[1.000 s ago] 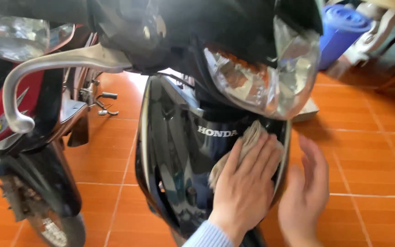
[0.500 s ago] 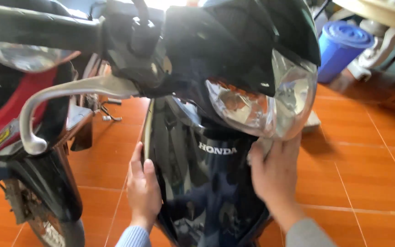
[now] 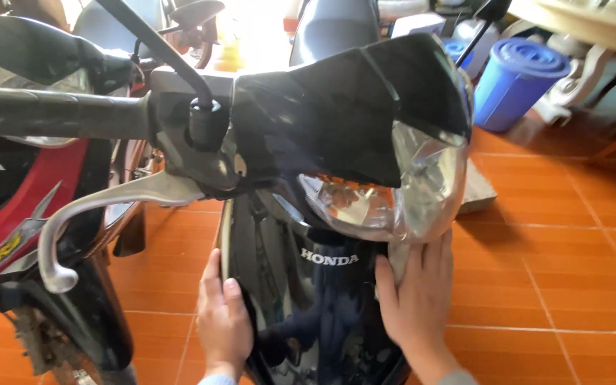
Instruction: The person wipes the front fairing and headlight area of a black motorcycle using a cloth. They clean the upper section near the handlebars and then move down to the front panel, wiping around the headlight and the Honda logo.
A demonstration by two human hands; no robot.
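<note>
Both hands were on the black scooter's glossy front panel point(image 3: 322, 299), one per edge, below the headlight.

Left to right: a red scooter point(image 3: 16, 207) stood at the far left, just beside the black one; the silver brake lever point(image 3: 87, 221) hung off the black handlebar grip point(image 3: 51, 113) in front of it. The left hand point(image 3: 224, 324) was clasped on the panel's left edge, thumb on the front face, fingers wrapped round behind. The panel sat centre frame, upright. The right hand point(image 3: 416, 299) lay flat and unclenched on the right edge, fingers up, pressing a pale cloth point(image 3: 398, 258) against it, just under the headlight point(image 3: 401, 192). Only a strip of cloth showed. Orange floor tiles point(image 3: 557, 285) ran beneath; a blue lidded bucket point(image 3: 518, 82) stood far right, well apart.
</note>
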